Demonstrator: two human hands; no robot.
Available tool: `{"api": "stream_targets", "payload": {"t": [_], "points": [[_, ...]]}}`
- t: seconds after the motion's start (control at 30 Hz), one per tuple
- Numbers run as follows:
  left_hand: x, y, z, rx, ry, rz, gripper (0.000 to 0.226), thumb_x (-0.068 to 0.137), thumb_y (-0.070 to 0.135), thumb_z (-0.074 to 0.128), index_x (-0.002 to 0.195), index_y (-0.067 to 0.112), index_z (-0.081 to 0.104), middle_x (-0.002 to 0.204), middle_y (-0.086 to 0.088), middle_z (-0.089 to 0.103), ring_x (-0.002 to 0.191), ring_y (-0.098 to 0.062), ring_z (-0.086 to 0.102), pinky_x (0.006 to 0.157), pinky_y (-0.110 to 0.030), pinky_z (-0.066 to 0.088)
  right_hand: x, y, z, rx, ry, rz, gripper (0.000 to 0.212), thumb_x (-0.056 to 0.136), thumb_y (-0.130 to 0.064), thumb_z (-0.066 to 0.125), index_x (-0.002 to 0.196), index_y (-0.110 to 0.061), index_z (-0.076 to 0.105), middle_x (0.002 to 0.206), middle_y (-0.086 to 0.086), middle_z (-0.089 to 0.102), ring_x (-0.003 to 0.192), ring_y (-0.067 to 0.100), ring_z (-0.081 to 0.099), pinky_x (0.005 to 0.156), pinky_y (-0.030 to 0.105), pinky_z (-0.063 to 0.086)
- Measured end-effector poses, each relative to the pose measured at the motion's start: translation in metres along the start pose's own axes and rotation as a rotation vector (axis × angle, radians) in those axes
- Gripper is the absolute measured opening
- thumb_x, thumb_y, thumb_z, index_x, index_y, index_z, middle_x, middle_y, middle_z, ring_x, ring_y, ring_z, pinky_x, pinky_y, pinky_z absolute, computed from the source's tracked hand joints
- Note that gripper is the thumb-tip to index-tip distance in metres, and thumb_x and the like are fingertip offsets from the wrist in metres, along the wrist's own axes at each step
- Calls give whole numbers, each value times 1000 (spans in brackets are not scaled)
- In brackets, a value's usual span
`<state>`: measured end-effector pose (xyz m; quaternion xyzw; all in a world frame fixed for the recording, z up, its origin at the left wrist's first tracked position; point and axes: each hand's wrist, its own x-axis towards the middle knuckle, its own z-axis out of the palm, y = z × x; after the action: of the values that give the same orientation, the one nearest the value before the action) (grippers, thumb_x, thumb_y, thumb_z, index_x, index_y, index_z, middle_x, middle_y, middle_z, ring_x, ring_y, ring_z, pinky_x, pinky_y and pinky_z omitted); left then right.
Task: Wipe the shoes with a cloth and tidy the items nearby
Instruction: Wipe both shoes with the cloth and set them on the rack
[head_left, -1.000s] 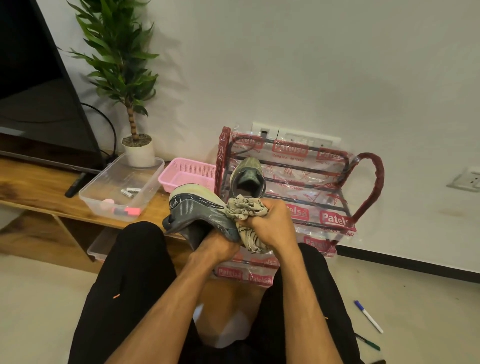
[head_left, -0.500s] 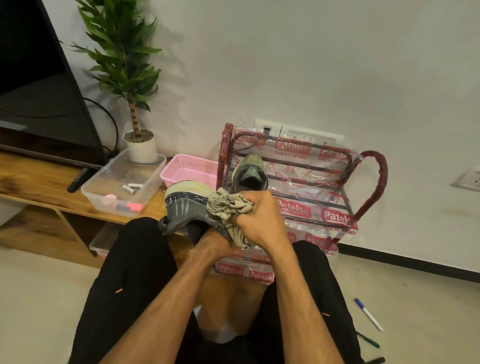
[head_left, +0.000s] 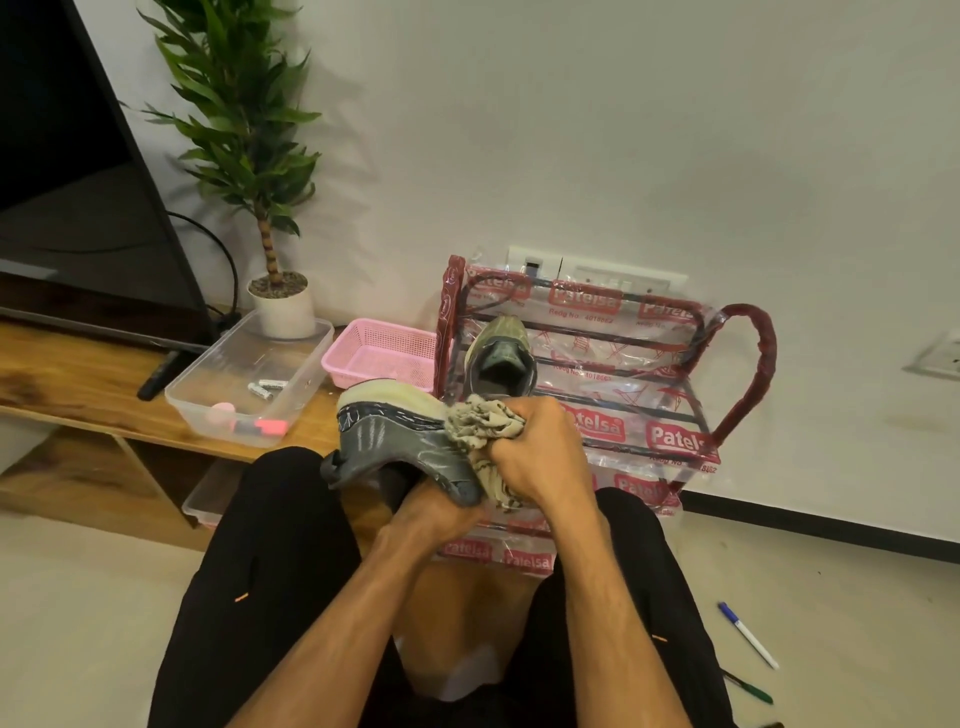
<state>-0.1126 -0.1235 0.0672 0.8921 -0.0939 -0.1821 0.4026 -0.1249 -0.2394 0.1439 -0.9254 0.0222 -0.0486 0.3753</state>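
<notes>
Grey shoe (head_left: 400, 441): held up over the lap with its cream sole edge on top, just in front of the shoe rack (head_left: 737, 374), not resting on anything.
Left grip (head_left: 431, 519): wrapped round the shoe from underneath. The shoe hides part of it, so I can't see every finger.
Right grip (head_left: 535, 457): clenched round the bunched beige cloth (head_left: 483, 423), pushing it against the shoe's side near the sole.
Stage, my guess: mid-wipe on this one. The second shoe (head_left: 501, 358) sits on the rack's upper shelf, and I can't tell if it's been cleaned.
Slip risk: only one hand carries the shoe, and from below. A hard rub could lever it loose and drop it on the lap or against the rack.
Cloth tail: a loose end hangs under the fist. It could brush the black trousers and leave on them whatever it's picked up.
Knock risk: the second shoe is right behind the knuckles and the rack is wrapped in shiny plastic. A long forward stroke could shove it off.
Floor stuff: a blue pen (head_left: 748, 635) and a green pen (head_left: 748, 688) lie by the right leg, easy to kick or roll on when shifting.
Tidy spots: the clear tub (head_left: 208, 395) on the worktop (head_left: 78, 384) holds batteries (head_left: 267, 387) and a pink highlighter (head_left: 262, 427), with the pink basket (head_left: 374, 353) beside it.
</notes>
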Motion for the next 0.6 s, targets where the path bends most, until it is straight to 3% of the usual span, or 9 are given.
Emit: {"api": "stream_targets", "payload": {"t": [0.07, 0.17, 0.23, 0.3, 0.37, 0.47, 0.53, 0.6], "points": [[1, -1, 4, -55, 3, -13, 39, 96, 32, 61, 133, 28, 52, 145, -1, 51, 133, -22, 48, 111, -40, 40, -1, 3, 0, -65, 66, 15, 18, 78, -7, 65, 68, -21, 62, 65, -6, 62, 67, 16, 59, 49, 22, 38], [3, 1, 6, -104, 34, 16, 25, 97, 24, 60, 120, 31, 54, 137, -3, 56, 130, -23, 50, 110, -40, 41, -1, 4, 1, 8, 44, -36, 18, 77, -9, 67, 63, -21, 62, 62, -6, 65, 65, 16, 62, 49, 28, 45], [6, 1, 6, -130, 87, 42, 19, 97, 18, 57, 115, 26, 59, 130, -9, 61, 124, -27, 54, 107, -44, 43, 3, 11, -3, 80, 59, -13, 24, 79, -8, 69, 62, -23, 62, 63, -6, 66, 62, 10, 61, 48, 24, 41], [6, 3, 3, -159, 134, 31, 25, 98, 24, 57, 122, 22, 63, 130, -6, 62, 123, -24, 54, 106, -38, 44, 7, 24, -8, 97, 155, 49, 22, 81, -7, 70, 69, -25, 66, 65, -10, 64, 65, 9, 61, 51, 23, 41], [7, 5, 3, -250, 162, -39, 30, 95, 38, 61, 124, 30, 64, 127, 6, 63, 121, -17, 56, 103, -32, 44, 7, 38, -9, 134, 281, 115, 15, 83, -5, 70, 86, -20, 74, 69, -12, 63, 73, 11, 64, 57, 27, 50], [12, 8, 4, -390, 180, -179, 36, 88, 45, 68, 120, 30, 67, 119, 8, 66, 112, -16, 60, 102, -34, 46, 2, 46, 1, 214, 414, 94, 22, 80, -2, 73, 96, -17, 75, 78, -13, 66, 80, 9, 65, 65, 24, 53], [15, 10, 2, -520, 180, -251, 34, 83, 43, 74, 112, 24, 70, 110, 4, 70, 104, -19, 64, 100, -35, 48, 0, 44, 4, 245, 448, 35, 24, 79, -4, 75, 98, -18, 75, 87, -9, 72, 84, 7, 66, 69, 26, 56], [14, 14, -3, -776, 143, -262, 24, 84, 29, 75, 99, 10, 73, 97, -6, 73, 93, -26, 68, 92, -36, 52, 1, 41, 1, 285, 456, 1, 25, 78, -3, 74, 96, -20, 76, 83, -13, 71, 79, 0, 66, 67, 23, 55]]}}
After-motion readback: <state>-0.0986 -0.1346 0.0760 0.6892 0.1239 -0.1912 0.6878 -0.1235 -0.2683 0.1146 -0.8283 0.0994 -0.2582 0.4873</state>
